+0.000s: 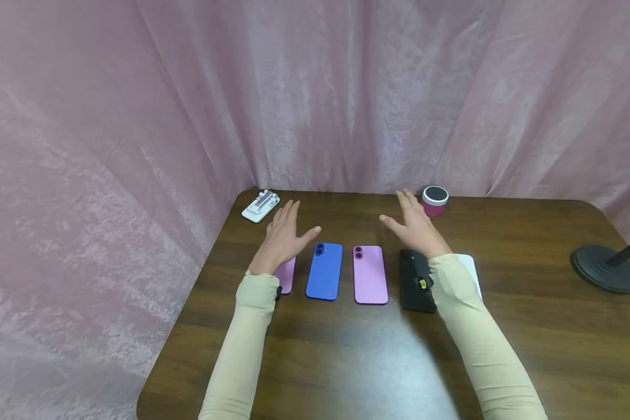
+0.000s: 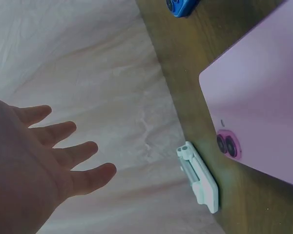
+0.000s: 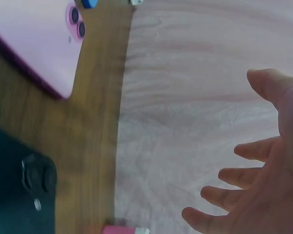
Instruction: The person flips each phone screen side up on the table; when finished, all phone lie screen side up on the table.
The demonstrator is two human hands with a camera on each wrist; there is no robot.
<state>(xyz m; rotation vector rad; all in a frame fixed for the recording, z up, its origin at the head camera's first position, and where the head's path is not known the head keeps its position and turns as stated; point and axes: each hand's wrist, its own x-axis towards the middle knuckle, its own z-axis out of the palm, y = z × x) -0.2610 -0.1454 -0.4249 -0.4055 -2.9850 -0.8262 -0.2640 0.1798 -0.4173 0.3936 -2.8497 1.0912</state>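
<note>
Both hands hover over a row of phones, fingers spread and holding nothing. My left hand [image 1: 282, 241] is above a pink phone [image 1: 286, 275], which it partly covers in the head view. Beside that lies a blue phone [image 1: 324, 272], then a second pink phone [image 1: 370, 275]; both lie back-up with two camera lenses showing. My right hand [image 1: 419, 230] reaches over a black phone [image 1: 413, 286], with a white phone [image 1: 469, 271] mostly hidden under the forearm. In the left wrist view the nearest pink phone [image 2: 263, 97] fills the right side.
A white phone-stand-like device [image 1: 261, 206] lies at the far left corner. A round pink-and-white container with a dark top [image 1: 434, 200] stands at the back edge. A black round base with a pole [image 1: 607, 268] is at the right. Pink curtains [image 1: 315, 93] hang behind the wooden table [image 1: 346, 361].
</note>
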